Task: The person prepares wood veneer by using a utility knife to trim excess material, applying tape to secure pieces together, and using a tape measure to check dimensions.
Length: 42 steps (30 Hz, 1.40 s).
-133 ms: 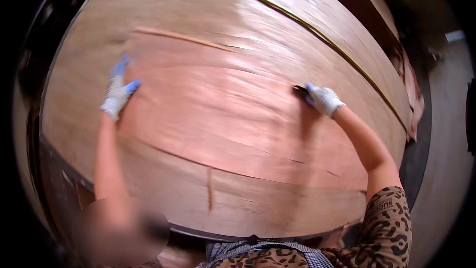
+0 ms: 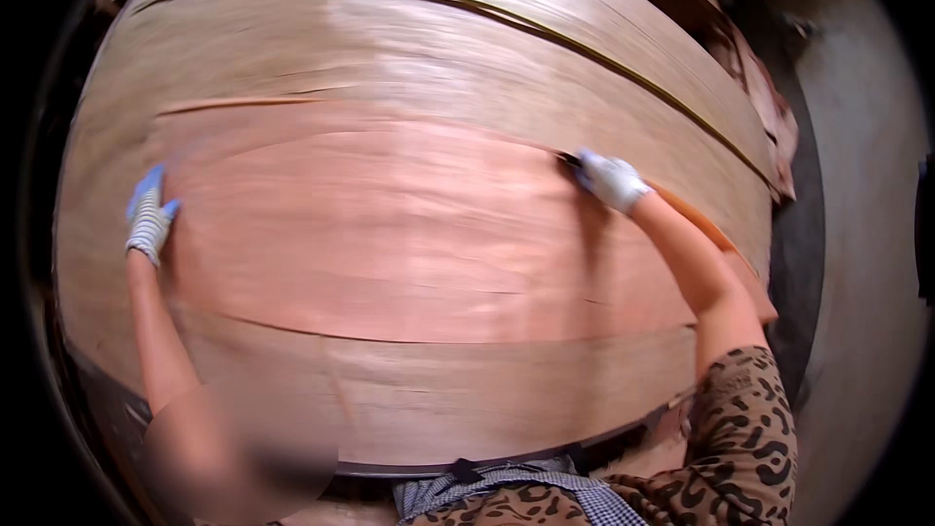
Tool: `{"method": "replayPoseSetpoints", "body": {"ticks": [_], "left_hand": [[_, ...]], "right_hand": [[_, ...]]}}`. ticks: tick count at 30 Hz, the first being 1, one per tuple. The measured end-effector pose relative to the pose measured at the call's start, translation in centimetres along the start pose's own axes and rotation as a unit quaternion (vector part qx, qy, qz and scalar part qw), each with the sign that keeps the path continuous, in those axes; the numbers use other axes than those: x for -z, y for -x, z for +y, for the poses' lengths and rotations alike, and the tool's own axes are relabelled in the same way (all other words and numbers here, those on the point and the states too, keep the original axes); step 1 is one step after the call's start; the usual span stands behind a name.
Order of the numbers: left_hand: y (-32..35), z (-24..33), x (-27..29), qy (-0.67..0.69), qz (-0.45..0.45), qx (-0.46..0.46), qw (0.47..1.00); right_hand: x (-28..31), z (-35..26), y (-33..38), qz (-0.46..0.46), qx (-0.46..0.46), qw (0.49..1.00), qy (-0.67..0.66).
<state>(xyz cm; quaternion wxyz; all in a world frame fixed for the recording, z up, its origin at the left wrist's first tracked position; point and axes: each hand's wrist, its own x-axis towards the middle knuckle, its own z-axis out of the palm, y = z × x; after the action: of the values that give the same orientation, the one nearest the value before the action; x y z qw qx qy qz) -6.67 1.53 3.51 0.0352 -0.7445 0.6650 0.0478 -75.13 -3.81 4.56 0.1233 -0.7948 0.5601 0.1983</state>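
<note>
A thin reddish wood veneer sheet (image 2: 390,224) lies flat on a broad pale wooden surface (image 2: 429,390). At its left edge rests my left hand (image 2: 151,214), in a white glove with blue fingertips, fingers stretched and thumb apart. My right hand (image 2: 612,180), in a similar glove, is closed round a short dark knife-like tool (image 2: 569,161) at the sheet's far edge. The tool's handle is hidden in my fingers. Beyond my right forearm a narrow orange-brown strip (image 2: 706,224) curves along the sheet's edge.
A thin raised strip (image 2: 243,104) lies along the sheet's far left edge. Farther back, a dark yellowish band (image 2: 467,2) crosses the wooden surface. Ragged veneer pieces (image 2: 755,88) hang at the far right corner, beside a grey floor (image 2: 857,234).
The view has turned, so the sheet and both hands appear farther left. The orange-brown strip now shows beyond my right forearm. My right hand still grips the dark tool.
</note>
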Motion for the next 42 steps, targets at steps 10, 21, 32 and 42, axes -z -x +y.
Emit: {"method": "replayPoseSetpoints", "body": {"ticks": [10, 21, 32, 42], "left_hand": [[6.2, 58.7, -4.0, 0.164, 0.214, -0.13, 0.954], [5.8, 56.7, -4.1, 0.043, 0.245, -0.184, 0.951], [5.8, 55.1, -5.1, 0.026, 0.248, -0.167, 0.954], [6.6, 56.1, -5.1, 0.105, 0.315, -0.156, 0.93]], "right_hand": [[0.7, 5.7, -0.8, 0.071, 0.077, 0.992, -0.066], [-14.9, 34.4, 30.2, 0.068, -0.203, 0.972, -0.098], [-10.8, 33.5, 32.1, 0.339, -0.171, 0.916, -0.13], [-7.0, 31.7, 32.3, 0.419, -0.176, 0.887, -0.079]]}}
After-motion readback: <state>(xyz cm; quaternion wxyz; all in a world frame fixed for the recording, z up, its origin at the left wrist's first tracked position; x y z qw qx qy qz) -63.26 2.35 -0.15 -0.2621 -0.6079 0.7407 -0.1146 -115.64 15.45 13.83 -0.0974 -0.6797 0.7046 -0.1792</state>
